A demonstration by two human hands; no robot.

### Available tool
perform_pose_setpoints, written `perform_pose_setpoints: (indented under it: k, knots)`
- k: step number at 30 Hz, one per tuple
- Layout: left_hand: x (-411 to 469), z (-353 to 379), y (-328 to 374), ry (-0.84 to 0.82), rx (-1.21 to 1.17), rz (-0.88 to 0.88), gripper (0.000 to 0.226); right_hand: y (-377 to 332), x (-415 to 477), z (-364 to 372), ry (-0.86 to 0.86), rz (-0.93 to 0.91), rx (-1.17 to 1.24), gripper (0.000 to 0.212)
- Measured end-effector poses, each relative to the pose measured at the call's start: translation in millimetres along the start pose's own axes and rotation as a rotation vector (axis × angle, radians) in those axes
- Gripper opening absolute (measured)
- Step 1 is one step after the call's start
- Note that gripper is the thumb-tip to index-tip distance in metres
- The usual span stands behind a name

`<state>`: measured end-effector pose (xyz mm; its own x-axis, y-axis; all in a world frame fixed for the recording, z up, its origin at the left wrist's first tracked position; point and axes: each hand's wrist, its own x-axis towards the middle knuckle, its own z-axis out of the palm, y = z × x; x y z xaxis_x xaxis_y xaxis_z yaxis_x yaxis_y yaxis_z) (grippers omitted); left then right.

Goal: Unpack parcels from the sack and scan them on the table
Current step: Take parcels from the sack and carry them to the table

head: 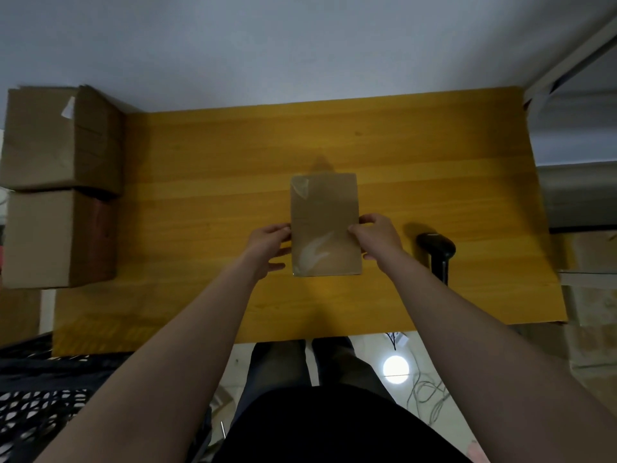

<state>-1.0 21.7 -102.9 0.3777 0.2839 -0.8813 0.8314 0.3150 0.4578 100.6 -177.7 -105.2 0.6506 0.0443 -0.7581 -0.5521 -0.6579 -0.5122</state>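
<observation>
A flat brown cardboard parcel [325, 222], taped and glossy, sits at the middle of the yellow wooden table [200, 195]. My left hand [268, 243] holds its left edge, fingers curled against the side. On the right edge, my right hand [377, 237] grips the parcel with the thumb on top. A black handheld scanner [437, 250] lies on the table just right of my right hand, apart from it. The sack shows as dark mesh [36, 406] at the lower left, below the table's front edge.
Two large cardboard boxes [60, 188] stand stacked at the table's left end. A white wall runs behind the table. A metal frame [567, 58] and shelving stand at the right. Cables and a bright light reflection [396, 368] lie on the floor by my legs.
</observation>
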Motion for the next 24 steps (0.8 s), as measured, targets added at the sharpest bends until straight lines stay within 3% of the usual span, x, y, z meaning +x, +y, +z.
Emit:
perform_pose_setpoints:
  k: [4,7,10,12,16,19,22,24]
  knots:
    - [1.9,2.2,7.9,0.017,0.030,0.201,0.009,2.0,3.1,-0.1,-0.052,0.028,0.067,0.010]
    - [0.8,7.6,22.8,0.101,0.103,0.201,0.052,4.6,3.4,2.4,-0.068,0.059,0.117,0.012]
    - [0.3,8.8,34.2,0.015,0.148,0.112,0.091,1.9,7.5,0.8,0.015,0.064,0.100,0.042]
    - [0.3,16.3,36.4,-0.039,0.213,0.119,0.090,-3.0,9.3,-4.2,0.104,0.018,-0.031,0.051]
    - [1.5,42.5,35.4,-0.032,0.198,0.163,0.070,-12.8,10.5,-19.0,0.145,-0.111,-0.068,0.038]
    - [2.1,57.2,35.4,-0.006,0.172,0.179,0.058,-11.7,4.7,-39.0,0.005,-0.134,-0.068,0.033]
    - [-0.5,70.4,30.0,0.039,0.215,0.194,0.060,0.0,0.1,-55.2,-0.191,-0.199,-0.230,0.050]
    - [-3.4,78.9,26.4,0.046,0.184,0.184,0.060,12.1,-0.8,-62.3,-0.197,-0.218,-0.301,0.048]
